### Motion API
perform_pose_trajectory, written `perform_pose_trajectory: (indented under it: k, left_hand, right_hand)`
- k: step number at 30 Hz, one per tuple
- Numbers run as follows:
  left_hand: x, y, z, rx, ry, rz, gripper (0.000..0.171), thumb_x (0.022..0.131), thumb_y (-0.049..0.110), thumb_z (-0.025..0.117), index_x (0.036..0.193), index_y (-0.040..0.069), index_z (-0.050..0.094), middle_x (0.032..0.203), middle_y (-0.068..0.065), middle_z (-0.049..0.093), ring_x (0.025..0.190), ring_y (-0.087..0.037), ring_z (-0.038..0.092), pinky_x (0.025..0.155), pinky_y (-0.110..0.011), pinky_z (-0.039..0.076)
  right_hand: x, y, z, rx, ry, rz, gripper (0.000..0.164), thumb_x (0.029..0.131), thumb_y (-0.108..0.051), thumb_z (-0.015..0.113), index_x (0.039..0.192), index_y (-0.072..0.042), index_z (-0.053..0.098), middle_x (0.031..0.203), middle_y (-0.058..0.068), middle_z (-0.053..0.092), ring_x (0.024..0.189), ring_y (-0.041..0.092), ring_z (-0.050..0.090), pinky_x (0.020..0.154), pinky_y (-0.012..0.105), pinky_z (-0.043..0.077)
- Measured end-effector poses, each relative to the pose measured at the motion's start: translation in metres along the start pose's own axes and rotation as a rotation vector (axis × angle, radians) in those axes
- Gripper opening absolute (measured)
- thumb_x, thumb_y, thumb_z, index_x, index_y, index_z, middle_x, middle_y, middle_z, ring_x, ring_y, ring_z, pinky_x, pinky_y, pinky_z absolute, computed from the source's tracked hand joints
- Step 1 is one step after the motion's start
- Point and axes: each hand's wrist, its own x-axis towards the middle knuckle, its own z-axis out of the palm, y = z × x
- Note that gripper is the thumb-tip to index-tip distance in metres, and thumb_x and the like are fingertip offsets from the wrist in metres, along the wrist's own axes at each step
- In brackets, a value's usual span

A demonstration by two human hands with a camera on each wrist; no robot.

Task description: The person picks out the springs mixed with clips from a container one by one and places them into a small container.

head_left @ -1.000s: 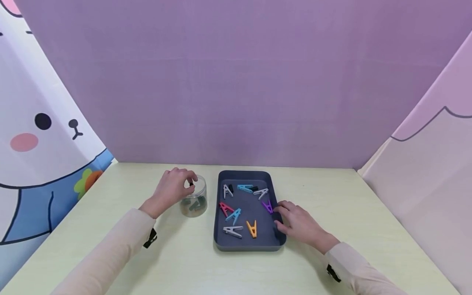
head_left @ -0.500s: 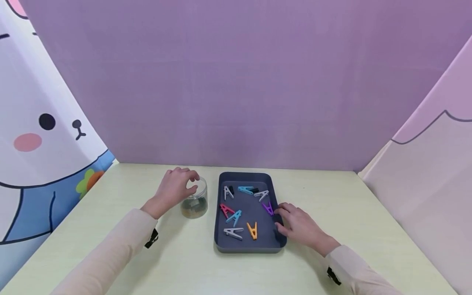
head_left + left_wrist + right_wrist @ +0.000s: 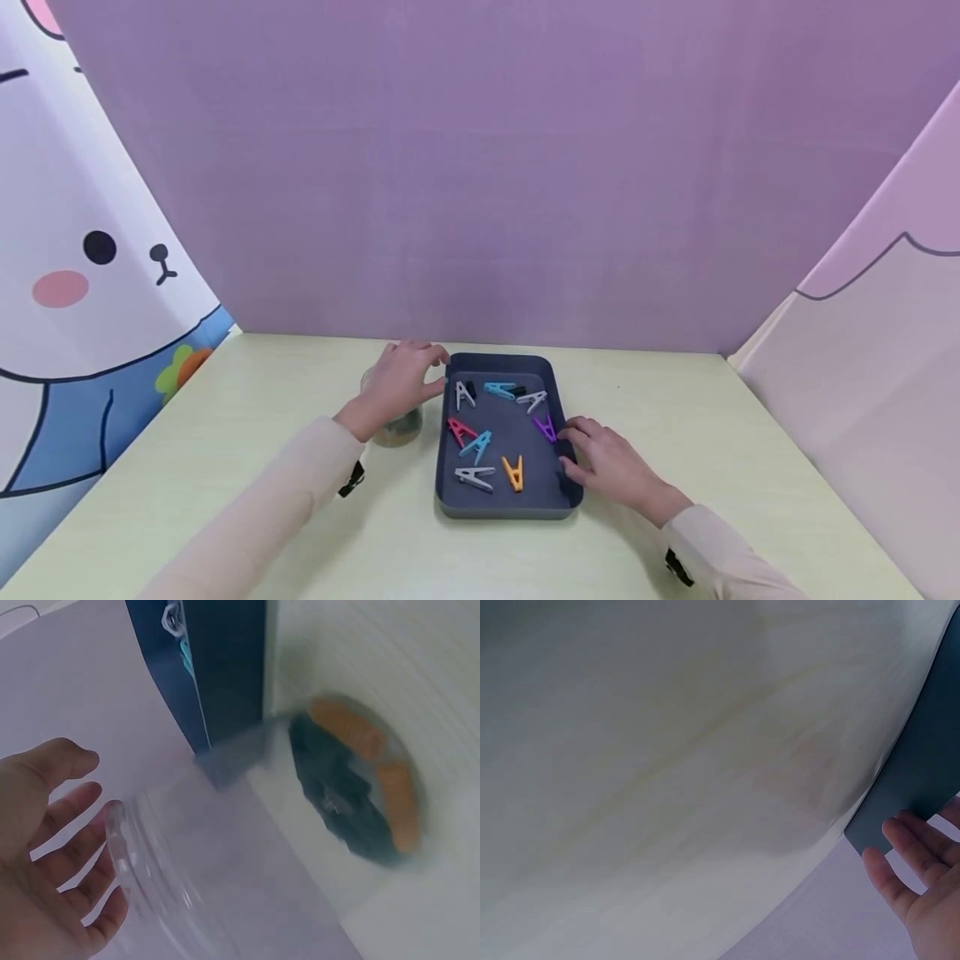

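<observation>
My left hand (image 3: 401, 379) hovers between the clear jar (image 3: 400, 432) and the tray's far left corner. Its fingers and thumb are apart with nothing between them. In the left wrist view, the jar holds dark pieces (image 3: 341, 799) and orange-brown pieces (image 3: 399, 806). My right hand (image 3: 615, 462) touches the right rim of the dark grey tray (image 3: 517, 505) with loosely bent fingers. Small plastic clips lie scattered in the tray: purple (image 3: 546, 428), red (image 3: 461, 432), orange (image 3: 513, 473), blue (image 3: 477, 447) and grey (image 3: 475, 477) ones. Another blue clip (image 3: 497, 389) lies at the far end.
Small black pieces (image 3: 519, 390) lie beside clips at the tray's far end. The pale tabletop (image 3: 405, 550) ends at a purple backdrop (image 3: 480, 208), with printed cloth panels (image 3: 885, 375) at both sides.
A small black piece held in my left hand over the jar a second ago is no longer between its fingers. That hand has then moved right toward the tray. My right hand stays put.
</observation>
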Motion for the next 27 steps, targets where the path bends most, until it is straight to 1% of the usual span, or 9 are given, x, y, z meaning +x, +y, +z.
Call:
perform_pose_trajectory:
  k: [5,8,11,15,19,23,27]
  left_hand:
    - [0.010,0.016,0.010,0.015,-0.068,-0.020,0.029,0.080,0.031,0.067,0.106,0.019,0.065,0.100,0.001,0.065,0.095,-0.021,0.055,0.085,-0.042,0.042]
    - [0.015,0.022,0.019,0.033,-0.099,-0.031,0.029,0.080,0.031,0.067,0.106,0.018,0.065,0.101,0.000,0.065,0.094,-0.022,0.054,0.084,-0.042,0.042]
    - [0.020,0.026,0.025,0.042,-0.115,-0.037,0.028,0.079,0.029,0.068,0.105,0.017,0.065,0.101,-0.002,0.065,0.093,-0.023,0.054,0.084,-0.042,0.041]
    - [0.024,0.028,0.035,0.058,-0.127,-0.035,0.028,0.079,0.028,0.069,0.104,0.018,0.064,0.101,-0.003,0.065,0.093,-0.025,0.055,0.085,-0.043,0.041]
    - [0.027,0.028,0.043,0.082,-0.140,-0.029,0.029,0.079,0.028,0.069,0.105,0.017,0.064,0.100,-0.003,0.065,0.093,-0.025,0.056,0.084,-0.043,0.041]
    - [0.031,0.028,0.050,0.125,-0.139,-0.029,0.028,0.079,0.029,0.069,0.105,0.018,0.064,0.099,-0.002,0.065,0.092,-0.023,0.056,0.082,-0.041,0.041]
    - [0.034,0.029,0.055,0.121,-0.146,-0.037,0.029,0.080,0.028,0.068,0.106,0.017,0.064,0.100,-0.003,0.065,0.093,-0.024,0.055,0.082,-0.042,0.041]
  right_hand:
    - [0.000,0.000,0.000,-0.001,0.004,-0.002,0.034,0.081,-0.032,0.063,0.107,-0.010,0.063,0.114,0.008,0.057,0.095,0.020,0.059,0.082,0.037,0.049]
    - [0.000,0.000,0.000,0.002,0.007,-0.005,0.033,0.081,-0.031,0.063,0.106,-0.010,0.063,0.113,0.008,0.057,0.095,0.020,0.059,0.082,0.038,0.049]
    - [0.000,-0.001,-0.001,0.014,0.006,-0.002,0.033,0.081,-0.031,0.063,0.106,-0.010,0.063,0.113,0.007,0.057,0.095,0.020,0.059,0.082,0.038,0.049]
    - [0.000,-0.001,-0.001,0.009,-0.001,0.004,0.033,0.081,-0.032,0.063,0.107,-0.010,0.063,0.114,0.007,0.057,0.096,0.020,0.058,0.082,0.038,0.049]
    - [0.001,0.000,0.000,0.003,0.005,-0.011,0.033,0.081,-0.032,0.063,0.106,-0.010,0.063,0.113,0.008,0.057,0.097,0.020,0.058,0.082,0.038,0.049]
    - [0.001,0.001,0.000,0.014,0.014,-0.022,0.033,0.081,-0.031,0.063,0.106,-0.009,0.063,0.113,0.008,0.058,0.096,0.020,0.059,0.082,0.038,0.049]
    - [0.001,0.001,0.000,0.012,0.004,-0.017,0.033,0.082,-0.031,0.063,0.106,-0.009,0.063,0.113,0.008,0.057,0.096,0.020,0.058,0.082,0.038,0.049]
